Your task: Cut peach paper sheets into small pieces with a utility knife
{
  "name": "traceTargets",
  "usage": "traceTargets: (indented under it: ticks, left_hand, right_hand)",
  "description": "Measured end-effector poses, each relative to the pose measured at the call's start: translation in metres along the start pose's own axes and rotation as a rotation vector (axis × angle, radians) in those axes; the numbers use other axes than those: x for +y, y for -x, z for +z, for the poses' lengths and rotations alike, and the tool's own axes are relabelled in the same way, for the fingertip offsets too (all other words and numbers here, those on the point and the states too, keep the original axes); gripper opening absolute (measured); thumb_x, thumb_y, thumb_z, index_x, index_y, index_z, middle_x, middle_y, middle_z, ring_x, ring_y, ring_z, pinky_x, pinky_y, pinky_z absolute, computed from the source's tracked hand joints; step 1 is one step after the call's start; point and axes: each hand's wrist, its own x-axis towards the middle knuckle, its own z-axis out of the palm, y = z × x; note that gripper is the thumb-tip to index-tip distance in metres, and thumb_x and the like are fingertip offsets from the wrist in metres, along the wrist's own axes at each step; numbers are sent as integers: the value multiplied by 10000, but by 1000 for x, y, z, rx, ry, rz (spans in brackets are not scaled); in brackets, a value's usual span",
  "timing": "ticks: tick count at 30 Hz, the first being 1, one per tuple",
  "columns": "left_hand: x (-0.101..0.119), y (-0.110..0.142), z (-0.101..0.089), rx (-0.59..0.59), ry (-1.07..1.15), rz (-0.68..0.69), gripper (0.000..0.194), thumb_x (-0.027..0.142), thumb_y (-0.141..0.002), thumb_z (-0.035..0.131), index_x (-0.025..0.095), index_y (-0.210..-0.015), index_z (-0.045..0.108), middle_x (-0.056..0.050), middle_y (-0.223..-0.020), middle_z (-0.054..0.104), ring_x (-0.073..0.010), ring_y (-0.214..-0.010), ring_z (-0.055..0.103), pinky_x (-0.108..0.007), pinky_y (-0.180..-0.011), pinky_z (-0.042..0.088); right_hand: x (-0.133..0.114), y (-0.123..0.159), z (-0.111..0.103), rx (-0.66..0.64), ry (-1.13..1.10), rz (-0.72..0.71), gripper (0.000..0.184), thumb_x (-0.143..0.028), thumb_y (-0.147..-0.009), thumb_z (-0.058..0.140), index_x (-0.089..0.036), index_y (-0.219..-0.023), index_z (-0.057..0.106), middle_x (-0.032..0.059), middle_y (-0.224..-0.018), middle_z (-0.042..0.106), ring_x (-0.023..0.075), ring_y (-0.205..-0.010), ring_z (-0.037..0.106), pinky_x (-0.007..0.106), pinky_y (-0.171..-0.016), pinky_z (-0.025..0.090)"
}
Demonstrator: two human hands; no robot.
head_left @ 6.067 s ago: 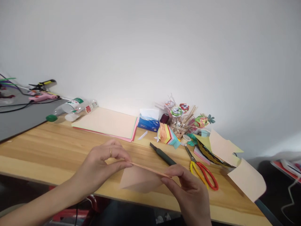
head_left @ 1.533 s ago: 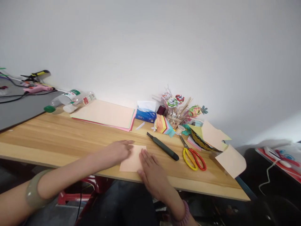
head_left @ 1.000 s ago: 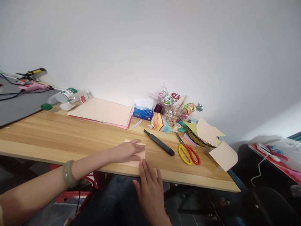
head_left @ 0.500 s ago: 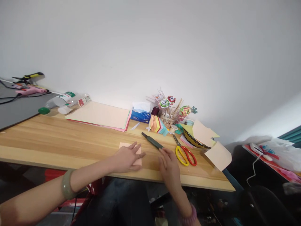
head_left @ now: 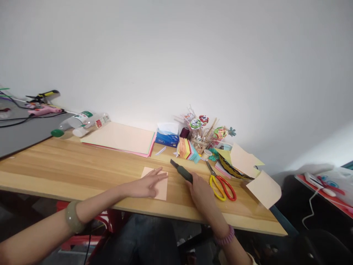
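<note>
My left hand (head_left: 147, 185) rests on a small pale peach sheet of paper (head_left: 161, 191) near the table's front edge, its fingers stretched over the sheet. To the right, my right hand (head_left: 202, 191) is closed around the dark green handle of a utility knife (head_left: 184, 173). The knife's blade end points away and to the left, just beyond the paper's right side. Beside my right hand lies a pair of scissors (head_left: 217, 181) with one yellow and one red handle loop. My palm hides part of the knife handle.
Large coloured sheets (head_left: 121, 139) are stacked at the back left near plastic bottles (head_left: 79, 119). Toward the wall stand a tissue pack (head_left: 167, 137), folded coloured papers (head_left: 188, 149) and a jar of paper flowers (head_left: 200, 141). Loose paper (head_left: 264, 188) overhangs at right.
My right hand has gone from touching the knife's handle end to a fuller grip, turning it slightly. The left hand has slid a little left on the paper. The view has shifted slightly.
</note>
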Motion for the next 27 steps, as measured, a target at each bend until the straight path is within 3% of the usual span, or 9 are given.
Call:
traceTargets:
  ticks: [4, 7, 10, 14, 20, 27]
  left_hand:
    - [0, -1, -3, -39, 32, 41, 776, 91, -627, 560, 255, -1367, 396, -41, -1517, 185, -290, -1395, -11, -478, -1108, 82]
    - [1, -1, -3, -52, 32, 67, 780, 107, -596, 637, 296, -1330, 451, -44, -1525, 142, -314, -1391, -37, -505, -1098, 54]
    - [-2, -2, -3, -55, 44, 87, 714, 117, -620, 651, 297, -1293, 498, -38, -1507, 219, -298, -1396, -19, -498, -1100, 68]
    - [-6, -2, -4, -43, 51, 135, 635, 119, -659, 625, 309, -1257, 529, -3, -1466, 325, -270, -1400, 21, -511, -1100, 78]
    - [-6, -2, -5, -56, 44, 148, 576, 132, -681, 616, 318, -1224, 558, 8, -1461, 326, -267, -1400, 16, -533, -1094, 66]
    - [-7, -2, -5, -77, 29, 173, 534, 144, -715, 593, 341, -1211, 565, 26, -1470, 300, -270, -1399, 8, -556, -1085, 21]
  right_hand:
    - [4, 52, -20, -10, 22, -18, 393, -286, -924, 377, -160, -1293, 420, 115, -1087, 626, 230, -893, 649, 306, -648, 511]
    - [7, 92, -25, -11, 59, -220, 448, -252, -951, 258, -189, -1394, 281, 56, -890, 640, 166, -603, 659, 242, -453, 479]
    - [6, 117, -24, -10, 95, -381, 448, -239, -955, 219, -196, -1397, 276, 42, -838, 625, 130, -488, 626, 204, -376, 440]
    - [-3, 125, -19, -13, 149, -464, 446, -206, -922, 313, -206, -1367, 347, 30, -802, 624, 126, -470, 618, 184, -339, 413]
    - [-16, 121, -16, -36, 266, -505, 501, -211, -845, 487, -197, -1338, 397, 9, -782, 619, 110, -424, 582, 187, -331, 394]
    - [-21, 119, -22, -28, 302, -488, 505, -173, -833, 474, -186, -1330, 386, 0, -754, 600, 110, -422, 568, 196, -324, 345]
